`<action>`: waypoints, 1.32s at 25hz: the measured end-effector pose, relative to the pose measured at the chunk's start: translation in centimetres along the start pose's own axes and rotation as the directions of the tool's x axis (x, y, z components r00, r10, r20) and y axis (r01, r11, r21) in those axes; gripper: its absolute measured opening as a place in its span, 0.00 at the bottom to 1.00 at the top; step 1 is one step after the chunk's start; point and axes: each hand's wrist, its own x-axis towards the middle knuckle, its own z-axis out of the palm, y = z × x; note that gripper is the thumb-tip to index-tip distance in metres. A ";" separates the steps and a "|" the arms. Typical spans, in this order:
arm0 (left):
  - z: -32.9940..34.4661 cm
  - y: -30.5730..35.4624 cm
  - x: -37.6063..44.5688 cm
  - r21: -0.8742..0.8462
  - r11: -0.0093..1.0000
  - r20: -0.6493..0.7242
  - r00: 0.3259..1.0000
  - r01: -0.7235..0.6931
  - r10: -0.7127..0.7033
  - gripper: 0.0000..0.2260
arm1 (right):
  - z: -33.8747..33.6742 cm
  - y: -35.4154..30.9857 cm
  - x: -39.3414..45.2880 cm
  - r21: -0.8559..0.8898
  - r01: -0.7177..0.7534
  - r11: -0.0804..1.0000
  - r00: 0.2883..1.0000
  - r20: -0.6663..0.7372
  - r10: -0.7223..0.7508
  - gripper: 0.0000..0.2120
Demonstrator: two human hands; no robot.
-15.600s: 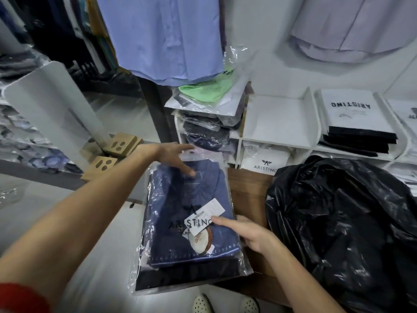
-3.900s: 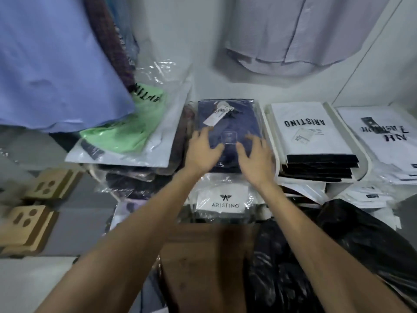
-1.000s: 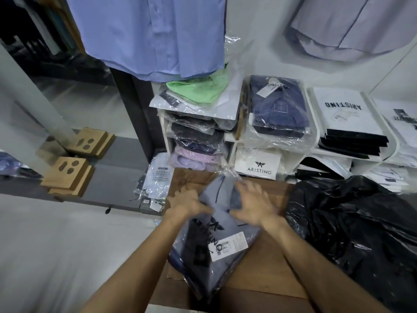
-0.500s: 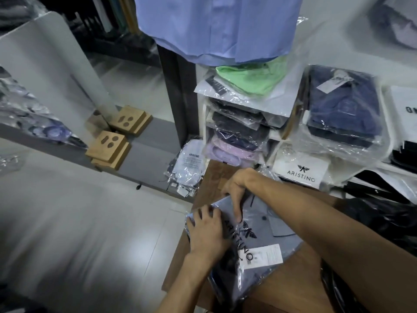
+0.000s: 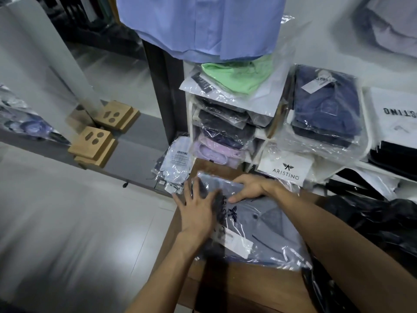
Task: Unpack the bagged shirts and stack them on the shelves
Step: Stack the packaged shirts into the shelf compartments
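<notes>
A grey-blue folded shirt in a clear plastic bag [image 5: 259,224] lies on the brown wooden table [image 5: 243,288]. My left hand [image 5: 198,208] presses flat on the bag's left end, fingers spread. My right hand [image 5: 250,187] grips the bag's far edge, thumb underneath the plastic. On the white shelves [image 5: 261,136] behind, a navy bagged shirt [image 5: 325,109] lies on a stack in the middle compartment. A green bagged shirt [image 5: 239,75] tops the left compartment.
A black plastic sack [image 5: 372,224] fills the table's right side. More bagged shirts [image 5: 178,161] lean on the floor by the shelf. Light blue shirts [image 5: 203,26] hang above. Wooden blocks [image 5: 92,143] sit on a grey ledge at left. Black-and-white packs [image 5: 394,123] fill the right shelf.
Since the navy shirt went onto the shelf, a grey-blue bagged shirt has come onto the table. In the last half second both hands shifted toward the bag's far end.
</notes>
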 end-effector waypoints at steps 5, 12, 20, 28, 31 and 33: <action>1.5 1.1 0.7 -0.236 0.967 -0.018 0.994 0.099 -0.106 0.19 | 4.7 6.6 -4.5 0.652 -0.053 0.756 0.878 -0.330 0.346 0.21; 4.1 4.1 0.4 -0.743 0.599 0.237 0.954 0.299 -0.183 0.21 | 12.6 7.3 -7.0 0.919 0.081 0.387 0.602 -0.355 0.715 0.33; 3.6 5.5 1.2 -0.806 0.265 0.448 0.838 0.530 -0.313 0.39 | 12.3 5.5 -9.6 0.905 0.050 0.422 0.709 -0.330 0.623 0.40; -3.0 9.2 2.0 -0.912 0.355 0.322 0.895 0.205 0.310 0.19 | 8.1 5.3 -15.3 0.821 0.455 0.344 0.734 -0.565 0.377 0.31; -6.3 11.3 2.4 -0.947 0.291 0.235 0.910 0.135 0.341 0.21 | 3.7 5.3 -18.4 0.794 0.503 0.343 0.703 -0.606 0.373 0.29; -8.5 13.1 2.7 -0.959 0.260 0.200 0.913 0.110 0.354 0.22 | 0.7 5.1 -20.7 0.773 0.523 0.359 0.691 -0.631 0.353 0.25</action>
